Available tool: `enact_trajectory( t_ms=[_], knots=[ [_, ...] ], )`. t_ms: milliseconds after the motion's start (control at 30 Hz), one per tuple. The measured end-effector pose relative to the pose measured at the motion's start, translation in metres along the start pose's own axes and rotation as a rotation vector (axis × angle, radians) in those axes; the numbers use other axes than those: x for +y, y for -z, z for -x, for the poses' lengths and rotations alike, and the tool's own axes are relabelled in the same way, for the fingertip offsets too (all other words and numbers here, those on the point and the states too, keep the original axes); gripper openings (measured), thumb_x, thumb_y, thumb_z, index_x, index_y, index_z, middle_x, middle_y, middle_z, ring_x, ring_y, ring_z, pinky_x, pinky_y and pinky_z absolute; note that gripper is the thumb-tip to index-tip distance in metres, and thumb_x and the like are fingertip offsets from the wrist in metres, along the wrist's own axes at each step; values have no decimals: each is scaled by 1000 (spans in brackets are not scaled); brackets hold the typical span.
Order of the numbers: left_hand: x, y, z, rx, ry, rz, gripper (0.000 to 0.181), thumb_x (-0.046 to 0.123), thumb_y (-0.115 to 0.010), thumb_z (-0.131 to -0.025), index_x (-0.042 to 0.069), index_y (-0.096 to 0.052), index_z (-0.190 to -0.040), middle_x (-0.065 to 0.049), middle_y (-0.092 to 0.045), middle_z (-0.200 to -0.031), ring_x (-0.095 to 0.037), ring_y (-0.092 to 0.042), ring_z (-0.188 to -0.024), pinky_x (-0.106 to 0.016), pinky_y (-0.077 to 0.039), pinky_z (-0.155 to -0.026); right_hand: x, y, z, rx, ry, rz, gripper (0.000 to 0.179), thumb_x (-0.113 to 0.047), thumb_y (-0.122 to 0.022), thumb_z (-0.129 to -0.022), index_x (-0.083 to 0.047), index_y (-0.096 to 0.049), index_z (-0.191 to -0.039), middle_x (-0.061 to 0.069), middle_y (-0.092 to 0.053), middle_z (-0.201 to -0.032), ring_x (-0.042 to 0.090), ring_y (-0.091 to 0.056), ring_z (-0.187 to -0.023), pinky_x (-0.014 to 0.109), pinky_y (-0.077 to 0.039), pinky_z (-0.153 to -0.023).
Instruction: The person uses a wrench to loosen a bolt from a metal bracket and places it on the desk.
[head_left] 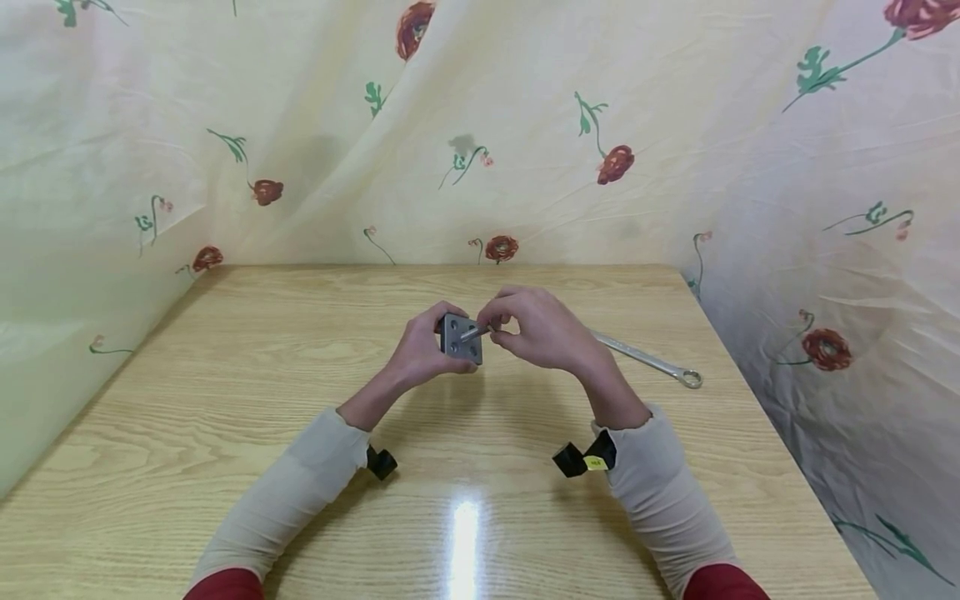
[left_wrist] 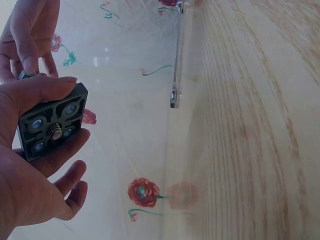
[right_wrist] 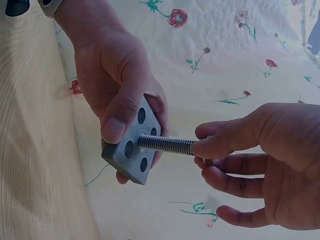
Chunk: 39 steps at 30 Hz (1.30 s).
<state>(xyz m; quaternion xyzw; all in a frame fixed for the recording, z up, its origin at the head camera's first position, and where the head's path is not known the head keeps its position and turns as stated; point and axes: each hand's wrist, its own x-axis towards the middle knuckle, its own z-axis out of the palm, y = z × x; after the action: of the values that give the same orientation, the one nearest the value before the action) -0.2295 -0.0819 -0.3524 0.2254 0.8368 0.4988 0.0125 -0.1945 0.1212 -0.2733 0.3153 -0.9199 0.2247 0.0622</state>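
Note:
My left hand point(head_left: 426, 348) grips a small dark grey square plate point(right_wrist: 131, 153) by its edges, above the table. Four corner holes and a central one show on its face. Through the centre runs a threaded bolt point(right_wrist: 167, 144); its tip sticks out a little on the far side in the left wrist view. Thumb and fingers of my right hand point(head_left: 543, 329) pinch the outer end of the bolt, hiding its head. The right hand's other fingers are loosely bent and touch nothing.
A combination wrench point(head_left: 651, 360) lies on the wooden table point(head_left: 300, 333), to the right beyond my right hand. Flower-patterned cloth point(head_left: 465, 125) hangs behind the table and along both sides. Each wrist wears a black camera mount point(head_left: 572, 460).

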Motion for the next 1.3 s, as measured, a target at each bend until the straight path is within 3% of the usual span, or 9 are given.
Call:
enact_trajectory(
  t_ms=[200, 400, 533, 633, 733, 900, 1100, 1300],
  knots=[
    [1, 0, 1, -3, 1, 0, 65, 12, -88, -63, 10, -56, -120, -12, -63, -113, -26, -58, -98, -32, -47, -81, 1, -1, 0, -1, 45, -14, 19, -1, -68, -84, -12, -73, -99, 3, -67, -100, 19, -63, -91, 37, -52, -82],
    [1, 0, 1, -3, -14, -11, 65, 11, -87, -63, 8, -56, -120, -13, -64, -113, -26, -59, -98, -35, -48, -82, -1, 2, 1, -30, -41, -33, 35, -22, -72, -86, -12, -64, -119, 6, -65, -115, 23, -63, -100, 40, -51, -84],
    [2, 0, 2, 0, -10, -16, 66, 11, -87, -63, 8, -56, -121, -13, -64, -114, -26, -59, -98, -36, -48, -83, -1, 2, 0, -38, -138, -62, 37, -33, -67, -90, -13, -61, -120, 5, -70, -99, 19, -64, -85, 33, -51, -71],
    [1, 0, 2, -1, -4, -19, 66, 11, -88, -63, 9, -56, -121, -12, -64, -113, -26, -58, -98, -35, -47, -83, 0, 1, 0, -53, -165, -75, 28, -33, -63, -93, -13, -63, -114, 4, -70, -85, 15, -60, -69, 29, -47, -62],
    [0, 0, 1, -4, -1, -21, 66, 12, -88, -63, 10, -56, -120, -11, -64, -113, -25, -58, -97, -34, -47, -82, 1, -1, 0, -49, -142, -78, 20, -29, -62, -94, -13, -66, -107, 3, -70, -83, 13, -59, -65, 27, -46, -60],
    [1, 0, 0, 1, -11, -19, 65, 13, -88, -63, 9, -56, -120, -12, -64, -113, -25, -58, -97, -34, -47, -82, 1, -2, 0, -5, -64, -36, 15, -21, -65, -92, -13, -69, -104, 1, -72, -87, 12, -63, -74, 28, -48, -66],
    [3, 2, 1, 2, 0, 2, 65, 12, -87, -63, 9, -56, -120, -12, -64, -113, -25, -59, -97, -32, -48, -81, 1, -1, 1, 17, 28, 2, 16, -8, -68, -87, -12, -72, -102, 2, -70, -98, 16, -64, -87, 35, -52, -79],
    [1, 1, 1, -3, -7, 11, 64, 12, -87, -64, 9, -56, -120, -12, -63, -113, -25, -58, -96, -31, -47, -80, 1, -2, 1, 15, 89, 5, 17, 1, -66, -85, -10, -73, -96, 3, -67, -98, 19, -65, -91, 36, -53, -82]
  ],
)
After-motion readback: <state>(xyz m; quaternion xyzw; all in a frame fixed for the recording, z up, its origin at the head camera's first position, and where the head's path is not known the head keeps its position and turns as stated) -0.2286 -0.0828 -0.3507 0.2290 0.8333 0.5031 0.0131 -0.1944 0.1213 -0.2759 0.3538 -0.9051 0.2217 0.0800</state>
